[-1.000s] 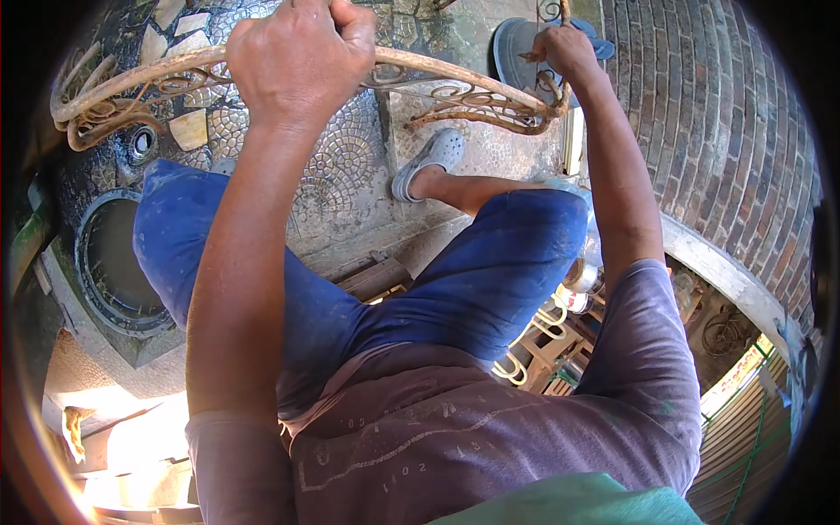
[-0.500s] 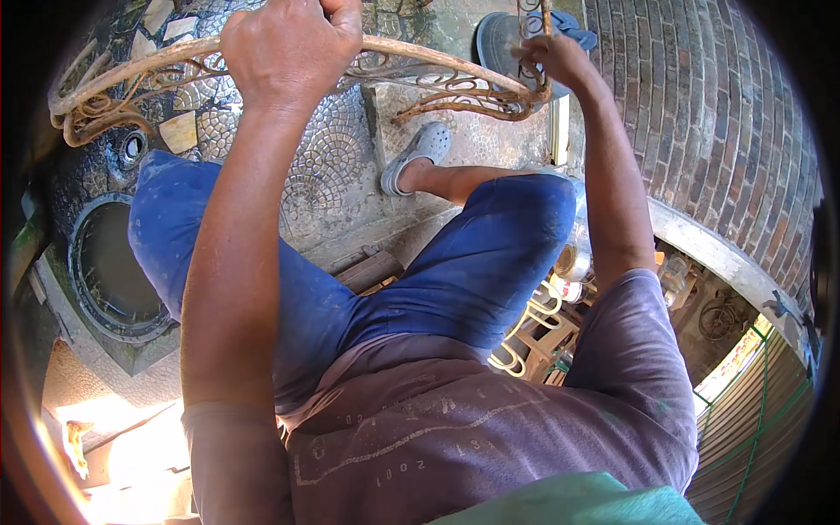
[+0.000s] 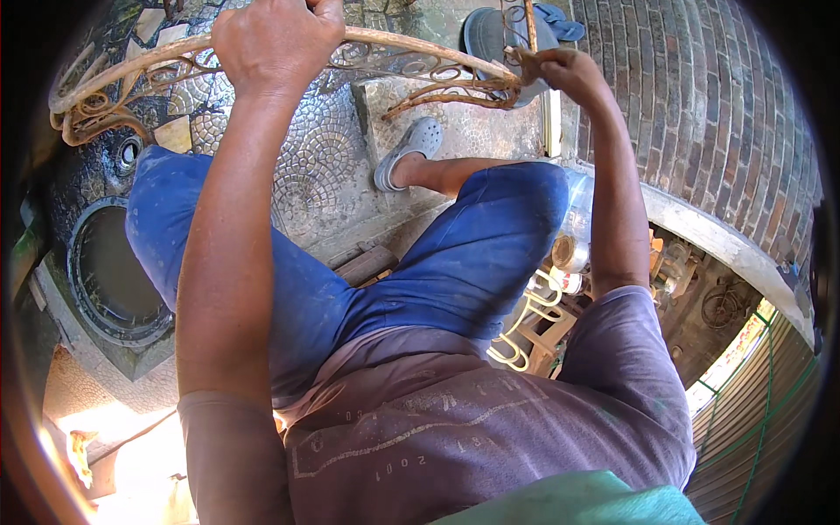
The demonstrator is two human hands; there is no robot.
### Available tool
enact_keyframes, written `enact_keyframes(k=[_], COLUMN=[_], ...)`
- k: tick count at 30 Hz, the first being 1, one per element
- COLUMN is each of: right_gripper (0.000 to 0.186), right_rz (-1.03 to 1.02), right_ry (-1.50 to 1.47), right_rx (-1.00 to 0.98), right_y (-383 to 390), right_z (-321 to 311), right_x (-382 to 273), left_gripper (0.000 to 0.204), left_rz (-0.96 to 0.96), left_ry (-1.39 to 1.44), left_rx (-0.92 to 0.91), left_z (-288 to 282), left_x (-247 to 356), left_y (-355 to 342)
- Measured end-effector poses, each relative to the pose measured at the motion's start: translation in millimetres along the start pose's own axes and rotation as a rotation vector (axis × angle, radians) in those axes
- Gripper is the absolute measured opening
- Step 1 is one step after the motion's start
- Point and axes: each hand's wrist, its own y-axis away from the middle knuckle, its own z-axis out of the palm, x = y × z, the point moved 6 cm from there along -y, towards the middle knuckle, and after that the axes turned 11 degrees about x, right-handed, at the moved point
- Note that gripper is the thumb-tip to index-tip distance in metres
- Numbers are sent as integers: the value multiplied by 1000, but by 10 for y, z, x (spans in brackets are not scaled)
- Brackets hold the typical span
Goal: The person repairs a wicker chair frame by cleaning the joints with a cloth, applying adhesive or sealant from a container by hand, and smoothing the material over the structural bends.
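A rusty, cream-painted metal frame [image 3: 416, 45] with curled scrollwork stretches across the top of the view. My left hand [image 3: 276, 44] is closed around its upper rail, left of the middle. At the frame's right corner, my right hand [image 3: 567, 72] pinches a small brown sheet-like piece [image 3: 528, 67] against the metal; its exact kind is unclear. A thin upright bar [image 3: 531, 24] rises from that corner past the top edge. The fingertips of my left hand are partly cut off by the picture's edge.
A round basin of murky water [image 3: 122, 267] lies at the left. To the right curves a brick wall [image 3: 674, 114]. Behind the frame's corner sit a dark grey round tub [image 3: 484, 35] and blue slippers [image 3: 560, 24]. My foot wears a grey clog [image 3: 411, 150] on a stone step.
My right hand has come down slightly, from the upright bar onto the frame's corner, and the brown piece shows more clearly. The view has shifted a little; my left hand keeps its hold.
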Motion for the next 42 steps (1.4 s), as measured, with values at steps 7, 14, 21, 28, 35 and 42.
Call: enact_keyframes(k=[7, 14, 21, 28, 35, 42], right_gripper=[36, 22, 19, 15, 22, 23], right_rz=[-45, -231, -412, -481, -162, -253], right_ry=[264, -95, 251, 432, -96, 58], right_rx=[276, 343, 313, 289, 474, 217], right_y=[-85, -25, -27, 7, -202, -279], right_z=[151, 443, 356, 253, 321, 417], right_x=[91, -139, -204, -125, 64, 150], left_gripper=[11, 12, 14, 14, 15, 18], left_rz=[-6, -2, 11, -15, -10, 2], left_ry=[27, 16, 25, 34, 29, 6], left_rx=[14, 6, 4, -2, 11, -12], left_z=[3, 19, 26, 25, 10, 39], left_x=[-10, -1, -8, -6, 0, -12], left_y=[9, 13, 10, 10, -2, 14])
